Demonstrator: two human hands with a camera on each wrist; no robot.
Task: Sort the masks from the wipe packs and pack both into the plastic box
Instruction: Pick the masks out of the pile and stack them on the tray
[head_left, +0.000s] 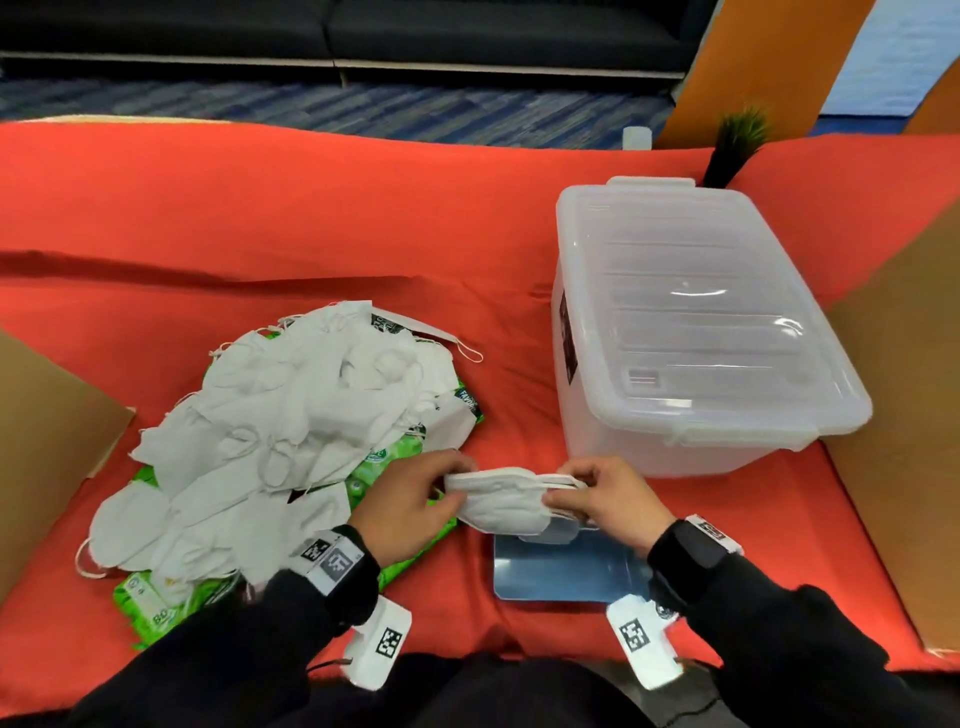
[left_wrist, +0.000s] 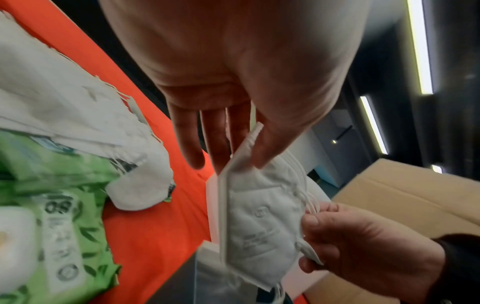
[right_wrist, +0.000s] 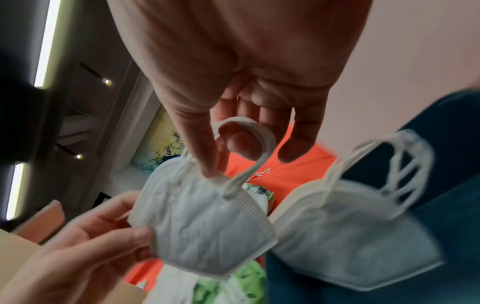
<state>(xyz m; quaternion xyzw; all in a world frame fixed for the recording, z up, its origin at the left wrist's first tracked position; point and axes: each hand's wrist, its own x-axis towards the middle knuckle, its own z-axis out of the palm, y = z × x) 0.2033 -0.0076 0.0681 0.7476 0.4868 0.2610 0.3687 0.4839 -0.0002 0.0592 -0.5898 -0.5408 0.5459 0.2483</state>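
Masks first: one folded white mask (head_left: 506, 512) is held between both hands, low and close to the body, over a blue-grey sheet (head_left: 566, 574) on the red-covered tabletop (head_left: 311, 218). Left hand (head_left: 410, 501) pinches the left end, thumb against fingers. Right hand (head_left: 610, 501) pinches the right end by the ear loops; right wrist view shows a loop hooked round one finger. More masks lie under the held one on the sheet, a small stack (right_wrist: 355, 236), count unclear.

Step in hand, my read: squaring a sorted mask onto that stack. To do it well, keep the mask flat and folded, line its edges up with those below, tuck the loops in so they don't snag, free the hooked finger before letting go. Light and floppy, so set it down rather than drop it.

Mixed pile (head_left: 291, 426) sits left of the hands: many white masks heaped on green wipe packs (head_left: 156, 608), loops tangled. Lift one at a time or neighbours will drag along.

Plastic box (head_left: 691, 332) stands to the right beyond the hands, translucent, lid on and apparently clipped. Looks empty through the plastic, not certain. Nothing packed yet by my judgement; the lid has to come off first. Cardboard panels (head_left: 904, 405) flank the tabletop.
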